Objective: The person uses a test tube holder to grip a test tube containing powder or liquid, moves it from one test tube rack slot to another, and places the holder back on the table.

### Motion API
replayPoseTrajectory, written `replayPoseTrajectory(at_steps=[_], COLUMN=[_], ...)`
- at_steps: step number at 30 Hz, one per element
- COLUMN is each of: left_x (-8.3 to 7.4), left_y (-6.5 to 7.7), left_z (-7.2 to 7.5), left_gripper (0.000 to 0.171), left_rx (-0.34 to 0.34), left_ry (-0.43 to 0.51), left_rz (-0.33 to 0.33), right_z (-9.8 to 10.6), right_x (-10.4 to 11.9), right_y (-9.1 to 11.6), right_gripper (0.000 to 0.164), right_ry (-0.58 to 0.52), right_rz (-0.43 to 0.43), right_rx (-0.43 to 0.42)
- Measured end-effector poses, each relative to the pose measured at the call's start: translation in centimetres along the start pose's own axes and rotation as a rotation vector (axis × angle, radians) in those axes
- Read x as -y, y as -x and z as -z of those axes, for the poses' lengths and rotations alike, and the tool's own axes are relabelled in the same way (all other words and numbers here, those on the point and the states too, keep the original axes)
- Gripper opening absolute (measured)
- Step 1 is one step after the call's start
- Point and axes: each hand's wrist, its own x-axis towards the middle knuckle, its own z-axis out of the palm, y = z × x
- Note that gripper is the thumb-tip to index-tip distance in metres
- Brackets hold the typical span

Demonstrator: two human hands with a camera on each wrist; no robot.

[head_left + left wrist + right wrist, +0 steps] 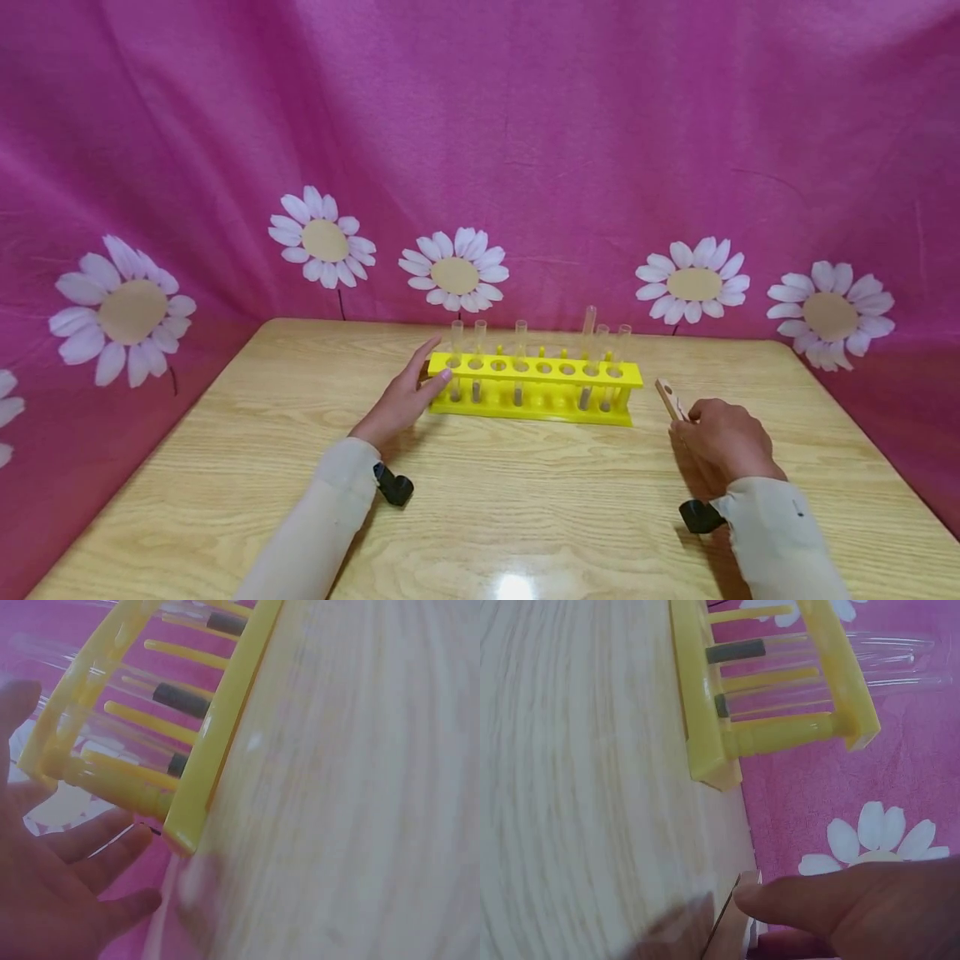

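Note:
A yellow test tube rack stands upright on the table. Several clear test tubes sit in its holes, with dark grey matter at their bottoms. At the rack's left end, my left hand holds the top plate, thumb at the front and index finger reaching behind; in the left wrist view the other fingers extend loosely past the end post. To the right of the rack, apart from it, my right hand grips a wooden test tube clamp, its far end pointing up and left. The hand hides the clamp's near part.
The wooden table spreads out in front of the rack and to both sides. A pink cloth with white flowers hangs behind and around the table. Short yellow pegs stand behind the rack's top plate.

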Motion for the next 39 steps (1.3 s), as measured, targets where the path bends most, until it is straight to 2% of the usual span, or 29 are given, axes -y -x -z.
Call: replayPoseTrajectory(at_steps=[6, 19, 23, 26, 39], left_x=[0.2, 1.2, 1.3, 1.3, 1.6], left_y=[-0.1, -0.5, -0.6, -0.5, -0.4], left_z=[-0.5, -1.0, -1.3, -1.6, -2.2], left_gripper=[0.055, 0.046, 0.047, 0.048, 0.051], left_rx=[-0.048, -0.124, -0.163, -0.186, -0.208], left_ry=[0.054, 0.164, 0.185, 0.197, 0.219], left_rz=[0.024, 0.009, -0.022, -0.021, 0.032], right_z=[0.0, -0.3, -0.4, -0.5, -0.4], right_x=[0.0, -0.2, -0.4, -0.4, -0.4], right_y=[0.1, 0.2, 0.1, 0.1, -0.1], right_gripper=[0.044, 0.041, 0.041, 0.042, 0.038], right_ry=[-0.017, -0.047, -0.057, -0.063, -0.062], right_rz=[-0.018, -0.047, -0.061, -0.063, -0.108], right_rx=[-0.032, -0.079, -0.089, -0.099, -0.105])
